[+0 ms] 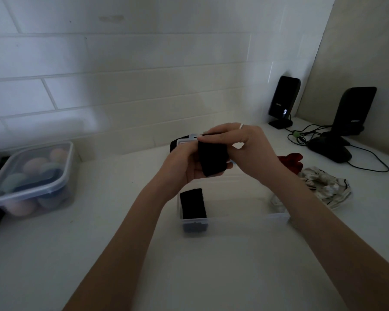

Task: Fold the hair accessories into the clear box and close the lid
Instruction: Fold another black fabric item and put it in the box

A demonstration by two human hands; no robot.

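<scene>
A: Where's the band (pixel 212 158) rn?

B: Held up between both hands, above the far end of the box (pixel 234 218). Black, folded into a short flat pad. Long axis runs roughly far-to-near, tilted a bit, near end lower.

A: Who's got it?

B: Left hand (pixel 184 167) cups it from below-left, fingers curled under, thumb side on its left edge. Right hand (pixel 240 142) comes over from the right; fingertips pinch the far top edge. Ring on one right finger. Exact finger contact behind the fabric, can't tell.

A: And the box?

B: Open, directly under and nearer than the hands. One folded black pad (pixel 193 203) already stands in its left end, upright-ish against the left wall. Rest of the floor looks free, to the right of that pad.

A: So the drop is...?

B: Straight down and slightly near, I'd guess. Held band's axis already about parallel w/ the stowed pad, so prob no turn needed, just lower it beside, right of it. Left hand is nearer that slot.

A: Lid?

B: Looks like it lies flat just beyond the box, mostly hidden behind the hands; only a pale corner (pixel 190 138) shows. Not sure.

A: Still out?

B: Red piece (pixel 292 161) and a striped scrunchie (pixel 323 187) on the counter (pixel 121 221), right of the box, nearer the right hand. Task maybe a third done.
</scene>
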